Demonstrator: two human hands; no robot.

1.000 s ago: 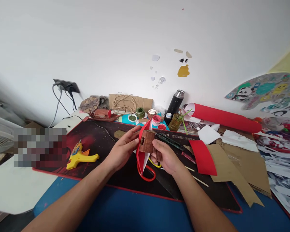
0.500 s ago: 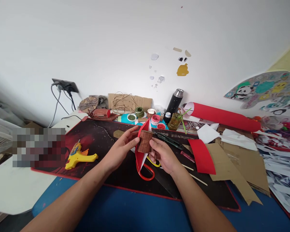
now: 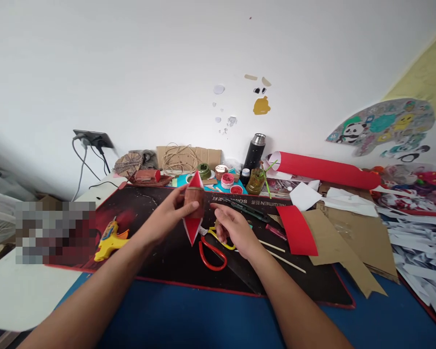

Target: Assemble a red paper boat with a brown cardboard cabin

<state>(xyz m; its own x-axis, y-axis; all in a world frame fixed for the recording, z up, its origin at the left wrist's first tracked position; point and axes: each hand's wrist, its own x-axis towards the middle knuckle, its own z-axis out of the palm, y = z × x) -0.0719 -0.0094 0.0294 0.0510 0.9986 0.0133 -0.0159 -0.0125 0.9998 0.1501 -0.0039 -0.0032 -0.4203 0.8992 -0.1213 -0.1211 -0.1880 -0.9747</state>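
My left hand [image 3: 170,215] grips a boat-shaped paper model [image 3: 194,228], its thumb pressed on the near face. The model has red pointed ends with white edges, and a brown curved cardboard piece [image 3: 194,198] spans its middle. It is held upright above the dark mat. My right hand [image 3: 234,228] is apart from it, to the right, fingers loosely curled and separated, with nothing visible in them. Below and between the hands lie scissors with red handles [image 3: 213,267]; a yellow handle [image 3: 218,235] shows partly behind my right fingers.
A yellow glue gun [image 3: 111,242] lies at left on the mat [image 3: 160,261]. Paint jars [image 3: 227,181], a black flask [image 3: 255,152] and a brown model boat [image 3: 145,177] line the back. A utility knife [image 3: 249,211], red paper [image 3: 298,231] and cardboard [image 3: 323,237] are at right.
My right hand has let go of the boat-shaped model and drawn back to the right. My left hand has moved the model leftward and turned it. The view has shifted slightly right.
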